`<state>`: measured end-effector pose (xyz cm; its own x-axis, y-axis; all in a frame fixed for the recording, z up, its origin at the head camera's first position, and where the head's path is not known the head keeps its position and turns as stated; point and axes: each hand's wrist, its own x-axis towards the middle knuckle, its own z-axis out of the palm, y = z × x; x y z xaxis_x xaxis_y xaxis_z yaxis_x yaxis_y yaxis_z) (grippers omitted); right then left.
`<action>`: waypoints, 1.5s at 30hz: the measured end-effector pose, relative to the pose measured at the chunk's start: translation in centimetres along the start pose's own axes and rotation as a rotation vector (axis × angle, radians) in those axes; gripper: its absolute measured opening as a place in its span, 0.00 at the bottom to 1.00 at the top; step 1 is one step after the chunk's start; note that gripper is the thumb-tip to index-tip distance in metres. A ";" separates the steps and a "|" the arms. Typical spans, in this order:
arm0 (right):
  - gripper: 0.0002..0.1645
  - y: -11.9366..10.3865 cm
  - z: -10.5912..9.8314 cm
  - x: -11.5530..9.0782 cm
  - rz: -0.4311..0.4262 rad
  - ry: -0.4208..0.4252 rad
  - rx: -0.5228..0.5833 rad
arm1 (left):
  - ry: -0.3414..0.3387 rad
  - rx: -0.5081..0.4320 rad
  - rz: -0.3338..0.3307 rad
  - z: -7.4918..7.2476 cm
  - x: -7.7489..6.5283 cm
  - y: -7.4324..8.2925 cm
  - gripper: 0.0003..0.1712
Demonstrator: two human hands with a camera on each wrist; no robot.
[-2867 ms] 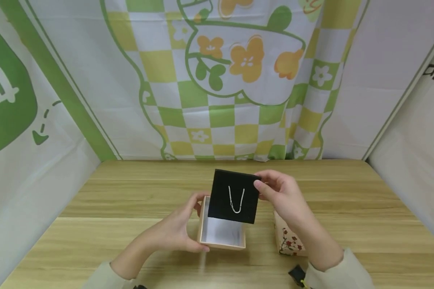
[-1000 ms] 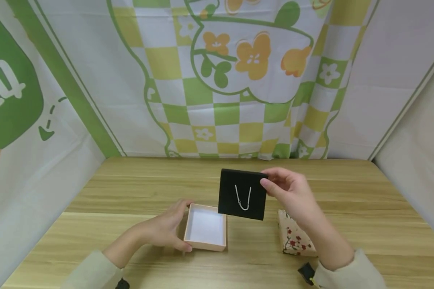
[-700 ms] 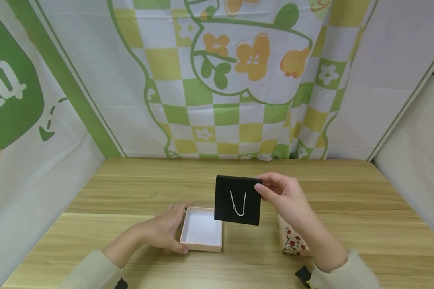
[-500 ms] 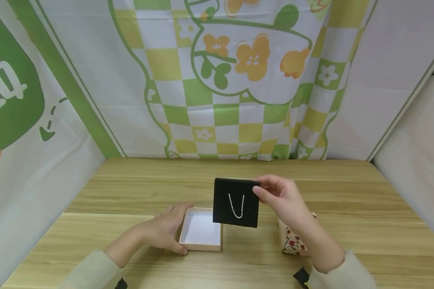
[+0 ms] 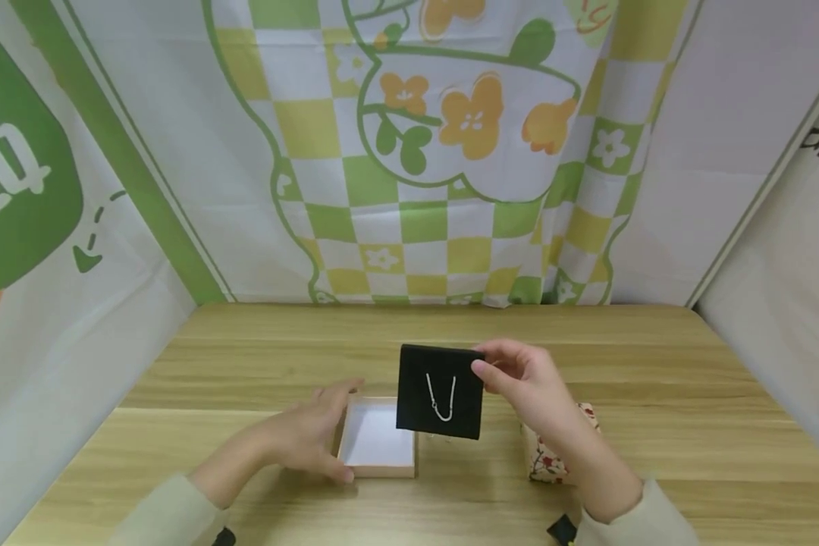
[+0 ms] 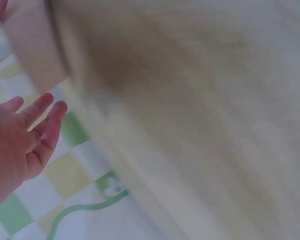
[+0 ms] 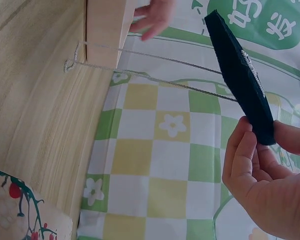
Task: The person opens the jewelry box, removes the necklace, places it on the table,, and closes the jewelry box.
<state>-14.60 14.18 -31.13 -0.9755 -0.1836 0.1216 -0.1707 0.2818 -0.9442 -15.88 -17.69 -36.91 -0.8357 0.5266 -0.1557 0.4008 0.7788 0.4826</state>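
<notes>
My right hand pinches the right edge of a square black jewelry pad between thumb and fingers. A thin silver chain necklace shows as a U on the pad's face. In the right wrist view, two strands of the chain hang behind the pad to a loop beside the box. The shallow box, with pink walls and a white inside, sits on the table, partly overlapped by the pad. My left hand lies along its left side, thumb and fingers spread; the left wrist view shows loose fingers apart from its corner.
A cream box part with a red-flower print stands on the wooden table to the right, partly behind my right forearm. Small black objects lie near both sleeves. A patterned curtain closes the back.
The pad was over the box; it went right, then came a little back left and lower. The box slid left with my left hand, whose grip has since loosened.
</notes>
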 end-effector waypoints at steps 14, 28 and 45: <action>0.19 0.4 0.0 0.0 0.021 -0.008 0.029 | 0.447 0.061 0.356 -1.3 0.2 5.0 0.71; 0.19 0.2 0.0 -0.1 0.027 -0.029 0.087 | 0.464 -0.099 0.500 0.0 1.7 5.2 0.70; 0.19 0.3 0.2 -0.1 0.026 -0.063 0.084 | 0.432 -0.136 0.535 0.9 2.0 5.8 0.67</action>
<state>-14.57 14.12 -31.45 -0.9683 -0.2369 0.0797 -0.1306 0.2075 -0.9695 -14.90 -11.76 -35.19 -0.6226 0.6208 0.4764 0.7718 0.3864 0.5050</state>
